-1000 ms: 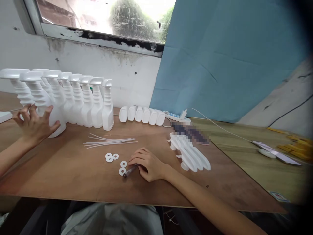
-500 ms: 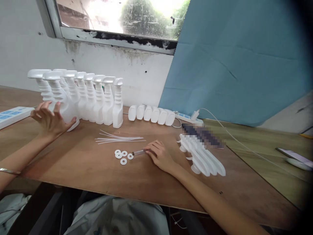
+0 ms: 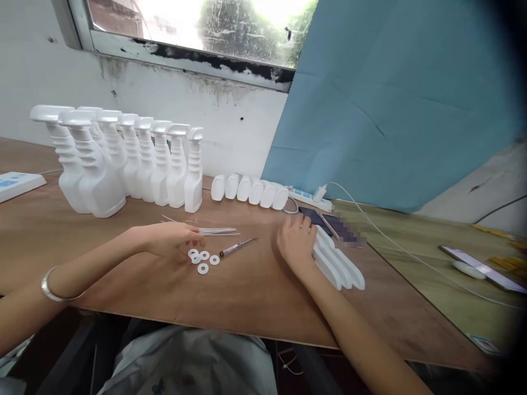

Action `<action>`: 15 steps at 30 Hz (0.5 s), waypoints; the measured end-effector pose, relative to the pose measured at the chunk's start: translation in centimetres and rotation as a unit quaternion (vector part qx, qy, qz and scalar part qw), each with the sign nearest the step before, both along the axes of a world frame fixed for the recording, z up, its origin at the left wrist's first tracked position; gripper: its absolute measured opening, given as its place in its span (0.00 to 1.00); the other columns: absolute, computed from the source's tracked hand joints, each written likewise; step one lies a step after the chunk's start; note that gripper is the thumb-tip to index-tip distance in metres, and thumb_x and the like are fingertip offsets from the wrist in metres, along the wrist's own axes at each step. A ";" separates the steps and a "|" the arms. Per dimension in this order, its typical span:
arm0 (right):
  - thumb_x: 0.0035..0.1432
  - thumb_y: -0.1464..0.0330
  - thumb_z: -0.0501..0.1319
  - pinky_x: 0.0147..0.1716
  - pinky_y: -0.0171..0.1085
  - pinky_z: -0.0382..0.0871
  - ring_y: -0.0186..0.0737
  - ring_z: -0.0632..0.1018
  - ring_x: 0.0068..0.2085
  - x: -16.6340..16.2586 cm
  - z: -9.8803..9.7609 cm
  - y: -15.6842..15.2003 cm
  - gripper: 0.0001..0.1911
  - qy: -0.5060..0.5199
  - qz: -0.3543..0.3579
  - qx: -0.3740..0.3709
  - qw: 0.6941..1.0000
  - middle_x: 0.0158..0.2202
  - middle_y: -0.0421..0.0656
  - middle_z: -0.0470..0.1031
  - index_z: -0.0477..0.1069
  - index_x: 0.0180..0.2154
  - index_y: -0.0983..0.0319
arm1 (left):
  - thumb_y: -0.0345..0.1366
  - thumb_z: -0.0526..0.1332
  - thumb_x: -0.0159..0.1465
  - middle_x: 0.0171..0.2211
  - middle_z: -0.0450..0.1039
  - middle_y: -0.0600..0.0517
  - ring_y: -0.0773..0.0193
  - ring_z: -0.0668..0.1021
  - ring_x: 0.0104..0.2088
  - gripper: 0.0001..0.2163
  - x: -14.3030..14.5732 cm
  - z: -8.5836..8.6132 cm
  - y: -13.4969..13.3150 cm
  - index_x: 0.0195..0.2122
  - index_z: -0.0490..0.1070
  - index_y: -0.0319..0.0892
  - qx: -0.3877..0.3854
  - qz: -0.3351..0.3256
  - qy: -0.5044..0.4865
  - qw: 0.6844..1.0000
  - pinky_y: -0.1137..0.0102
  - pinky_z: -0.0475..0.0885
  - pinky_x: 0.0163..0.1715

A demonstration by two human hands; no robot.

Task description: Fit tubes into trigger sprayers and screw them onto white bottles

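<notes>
My left hand (image 3: 175,238) hovers low over the white ring washers (image 3: 203,269), beside the thin white tubes (image 3: 218,231). Its fingers are loosely bent, the thumb apart, and I see nothing in them. A small screwdriver (image 3: 236,248) lies right of the washers, touched by neither hand. My right hand (image 3: 295,238) is at the far left end of several white spray trigger heads (image 3: 338,263), its fingers curled round the nearest one. The hand hides their triggers and round bases.
White spray bottles (image 3: 101,184) stand in a group at the back left. Several small white caps (image 3: 256,192) line the wall. Behind the trigger heads lie dark phones (image 3: 315,216) and a power strip (image 3: 308,196) with a cable. Another power strip (image 3: 20,184) is at the left edge.
My right hand has let go of the screwdriver and moved right to the trigger heads. My left hand has come from the spray bottles, right and nearer, to the washers.
</notes>
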State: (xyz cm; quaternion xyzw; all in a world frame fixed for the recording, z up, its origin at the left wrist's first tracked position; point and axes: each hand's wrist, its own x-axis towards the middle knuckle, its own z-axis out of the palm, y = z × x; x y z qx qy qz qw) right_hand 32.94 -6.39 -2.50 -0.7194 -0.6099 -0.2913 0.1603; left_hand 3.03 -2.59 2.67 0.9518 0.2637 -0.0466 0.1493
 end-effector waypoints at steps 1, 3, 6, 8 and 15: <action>0.53 0.77 0.49 0.37 0.51 0.57 0.61 0.66 0.44 0.3 0.1 0.0 0.12 -0.002 -0.023 -0.014 1.000 0.38 0.67 0.67 0.65 0.38 0.75 | 0.32 0.61 0.50 0.34 0.69 0.53 0.63 0.72 0.32 0.12 0.3 -0.2 0.1 0.38 0.69 0.44 -0.010 0.001 0.006 1.000 0.75 0.62 0.29; 0.52 0.80 0.48 0.35 0.49 0.58 0.60 0.68 0.40 0.5 0.0 0.0 0.11 -0.011 -0.043 -0.042 0.998 0.33 0.64 0.69 0.66 0.35 0.73 | 0.32 0.62 0.48 0.34 0.69 0.52 0.63 0.72 0.31 0.13 0.6 -0.7 0.6 0.37 0.69 0.43 -0.030 0.006 0.012 0.999 0.75 0.62 0.28; 0.50 0.82 0.48 0.33 0.47 0.59 0.57 0.69 0.38 0.0 -0.3 0.0 0.13 -0.036 -0.020 -0.060 0.997 0.32 0.62 0.69 0.66 0.35 0.71 | 0.32 0.62 0.51 0.34 0.69 0.51 0.65 0.72 0.31 0.11 0.4 -1.9 1.5 0.36 0.70 0.42 -0.061 0.002 -0.021 0.998 0.75 0.63 0.28; 0.50 0.83 0.47 0.30 0.45 0.60 0.56 0.70 0.36 -0.6 -0.5 -0.1 0.13 -0.045 -0.010 -0.068 0.997 0.32 0.61 0.68 0.66 0.35 0.71 | 0.34 0.61 0.53 0.33 0.69 0.51 0.66 0.71 0.30 0.08 0.0 -2.7 2.1 0.35 0.70 0.41 -0.083 -0.007 -0.053 0.995 0.76 0.63 0.28; 0.58 0.75 0.45 0.27 0.41 0.63 0.50 0.72 0.34 -2.3 -0.3 -1.1 0.10 0.054 0.083 -0.034 0.994 0.33 0.56 0.68 0.64 0.33 0.65 | 0.42 0.62 0.52 0.27 0.68 0.54 0.68 0.69 0.27 0.12 -0.9 -4.4 3.1 0.32 0.67 0.40 -0.145 0.024 -0.120 0.982 0.76 0.62 0.24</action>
